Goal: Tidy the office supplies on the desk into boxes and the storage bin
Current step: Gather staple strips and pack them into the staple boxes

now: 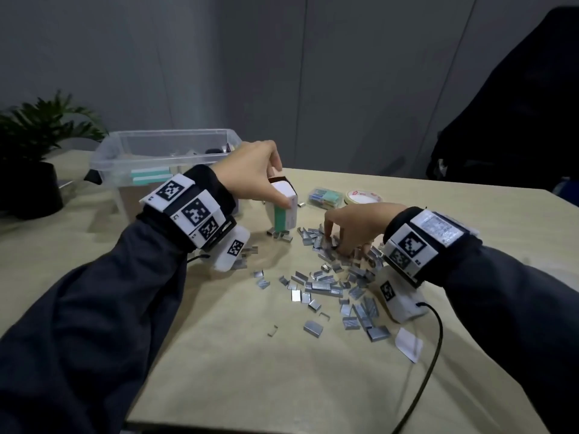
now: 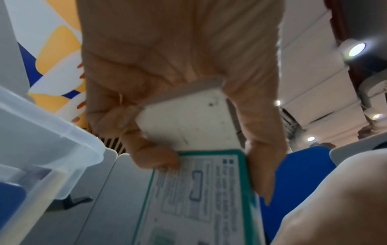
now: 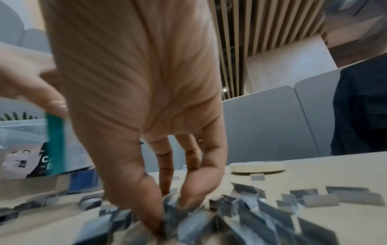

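Gathering is far from done: the right hand (image 1: 351, 227) pinches loose silver staple strips (image 1: 332, 283) mid-desk, most still scattered. The left hand (image 1: 250, 173) holds the open white-and-green cardboard box (image 1: 283, 211) beside the clear plastic bin (image 1: 163, 158).

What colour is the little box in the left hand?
White with teal-green edging, the box shows best in the left wrist view.

An office: grey partition panels (image 3: 261, 119) behind a desk (image 1: 250, 355) strewn with staples (image 1: 329, 277).
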A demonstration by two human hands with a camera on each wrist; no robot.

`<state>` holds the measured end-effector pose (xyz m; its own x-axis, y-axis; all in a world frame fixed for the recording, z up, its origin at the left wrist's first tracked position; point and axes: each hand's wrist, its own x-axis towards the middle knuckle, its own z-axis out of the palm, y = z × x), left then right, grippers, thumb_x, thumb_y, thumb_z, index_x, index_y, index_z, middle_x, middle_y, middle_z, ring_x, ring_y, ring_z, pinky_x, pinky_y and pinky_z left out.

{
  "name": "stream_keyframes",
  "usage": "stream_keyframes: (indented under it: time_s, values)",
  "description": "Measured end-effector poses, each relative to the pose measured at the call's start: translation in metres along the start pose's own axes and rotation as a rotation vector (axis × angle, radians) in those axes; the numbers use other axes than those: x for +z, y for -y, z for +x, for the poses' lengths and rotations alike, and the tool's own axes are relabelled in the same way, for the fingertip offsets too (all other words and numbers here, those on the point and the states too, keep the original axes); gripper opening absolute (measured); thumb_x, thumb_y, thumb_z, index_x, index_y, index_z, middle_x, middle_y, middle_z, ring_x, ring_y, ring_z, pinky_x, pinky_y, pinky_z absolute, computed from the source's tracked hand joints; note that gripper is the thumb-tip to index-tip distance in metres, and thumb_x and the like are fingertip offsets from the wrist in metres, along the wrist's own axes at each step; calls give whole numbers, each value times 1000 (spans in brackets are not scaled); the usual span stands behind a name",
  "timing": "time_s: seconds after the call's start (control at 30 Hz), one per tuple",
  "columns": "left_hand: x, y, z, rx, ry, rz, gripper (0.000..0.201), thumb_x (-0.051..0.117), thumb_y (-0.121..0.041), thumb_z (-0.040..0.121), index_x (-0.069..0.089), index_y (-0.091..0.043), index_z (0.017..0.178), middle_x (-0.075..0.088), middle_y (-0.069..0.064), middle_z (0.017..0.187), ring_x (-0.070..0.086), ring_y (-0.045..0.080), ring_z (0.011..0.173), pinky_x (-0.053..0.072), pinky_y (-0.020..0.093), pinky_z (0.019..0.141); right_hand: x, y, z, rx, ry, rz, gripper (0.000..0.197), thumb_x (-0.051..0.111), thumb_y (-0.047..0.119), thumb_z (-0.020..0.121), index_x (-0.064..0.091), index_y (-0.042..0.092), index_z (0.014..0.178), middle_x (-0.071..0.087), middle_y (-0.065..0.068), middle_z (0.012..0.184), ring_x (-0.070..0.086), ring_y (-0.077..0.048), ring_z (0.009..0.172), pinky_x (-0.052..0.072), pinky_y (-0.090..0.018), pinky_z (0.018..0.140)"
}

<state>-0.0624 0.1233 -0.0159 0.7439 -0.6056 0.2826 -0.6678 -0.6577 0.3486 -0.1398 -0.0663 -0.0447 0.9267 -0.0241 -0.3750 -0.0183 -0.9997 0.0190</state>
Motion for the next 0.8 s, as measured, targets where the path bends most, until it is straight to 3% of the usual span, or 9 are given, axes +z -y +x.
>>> stream_keyframes:
  time_s: [0.13, 0.2, 0.3, 0.37, 0.53, 0.7, 0.8]
  values:
    - [-2, 1, -10, 37, 182, -21, 37, 88, -36, 62, 70, -16, 88, 71, -7, 86, 62, 5, 74, 47, 21, 62, -1, 2, -1, 26, -28, -40, 40, 72, 24, 87, 63, 8, 123, 68, -5, 107, 53, -5, 57, 48, -20, 55]
    - [3, 2, -14, 57, 240, -54, 36, 89, -33, 62, 72, -19, 91, 71, -10, 88, 63, 4, 79, 50, 21, 68, -1, 0, 0, 47, -21, -27, 44, 77, 32, 83, 65, 8, 118, 71, -5, 104, 56, -3, 53, 48, -18, 52]
    - [12, 4, -18, 50, 250, -97, 47, 89, -31, 62, 69, -19, 103, 67, -9, 96, 63, 12, 93, 54, 32, 81, -1, -3, 1, 71, -30, -10, 41, 79, 34, 79, 70, 7, 109, 73, -2, 93, 59, -3, 51, 51, -17, 52]
    - [12, 7, -20, 15, 274, -146, 48, 90, -30, 62, 69, -17, 104, 67, -9, 96, 65, 14, 92, 56, 35, 80, -3, -6, 2, 86, -52, 10, 34, 81, 32, 77, 74, 7, 99, 73, 1, 81, 60, -3, 52, 48, -16, 48]
    - [8, 12, -23, -17, 343, -222, 36, 88, -30, 66, 73, -18, 96, 73, -2, 93, 66, 13, 83, 52, 20, 66, -16, -9, 1, 33, -185, 187, 15, 82, 24, 75, 77, 11, 80, 73, 3, 71, 66, -8, 60, 50, -17, 50]
    - [8, 14, -24, -43, 316, -245, 61, 90, -31, 61, 52, -23, 108, 65, -2, 104, 62, 15, 87, 52, 29, 73, -38, 1, -10, -183, -370, 605, 8, 76, 16, 81, 75, 9, 86, 75, -3, 78, 69, -9, 73, 54, -19, 56]
    - [9, 13, -24, -76, 327, -239, 68, 91, -32, 58, 49, -22, 109, 64, -4, 107, 59, 10, 79, 47, 22, 65, -39, 16, -13, -265, -281, 703, 12, 72, 14, 85, 75, 7, 94, 75, -7, 84, 71, -9, 79, 55, -19, 59]
